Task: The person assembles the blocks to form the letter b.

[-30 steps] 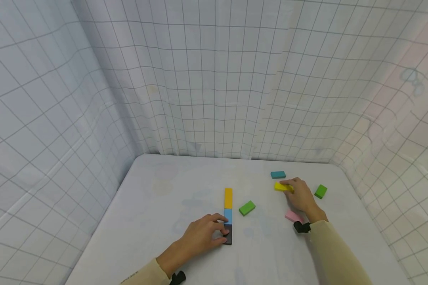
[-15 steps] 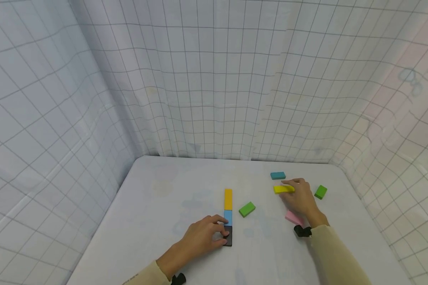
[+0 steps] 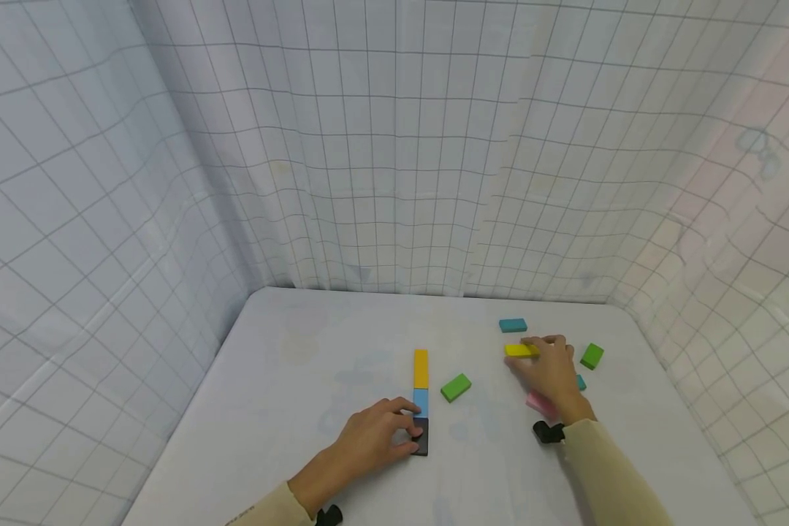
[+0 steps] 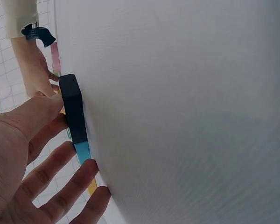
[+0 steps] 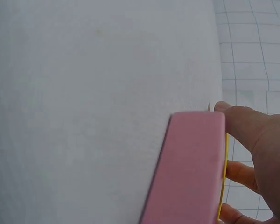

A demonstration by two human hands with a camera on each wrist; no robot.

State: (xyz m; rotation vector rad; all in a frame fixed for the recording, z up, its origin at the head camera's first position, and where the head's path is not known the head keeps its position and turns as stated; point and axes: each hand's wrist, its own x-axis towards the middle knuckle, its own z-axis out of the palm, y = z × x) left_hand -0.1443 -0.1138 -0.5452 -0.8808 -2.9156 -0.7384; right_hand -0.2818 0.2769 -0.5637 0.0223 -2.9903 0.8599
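In the head view, a black block (image 3: 421, 437), a light blue block (image 3: 421, 402) and an orange-yellow block (image 3: 421, 368) stand end to end in a straight row. My left hand (image 3: 371, 436) holds the black block between thumb and index finger, with another fingertip at the blue one. The left wrist view shows the black block (image 4: 73, 109) from close by, other fingers spread along the row. Farther right, my right hand (image 3: 547, 369) pinches a bright yellow block (image 3: 521, 351), thumb on its near side and fingers on its far side.
A green block (image 3: 456, 388) lies right of the row. Around the right hand are a teal block (image 3: 513, 325), another green block (image 3: 592, 356), a partly hidden teal piece (image 3: 581, 382) and a pink block (image 3: 540, 404). Gridded curtains (image 3: 394, 146) enclose the white table (image 3: 315, 343).
My right hand has shifted slightly left around the yellow block, its thumb now farther along the near side. A teal piece behind the wrist has come into view. The left hand stays put.
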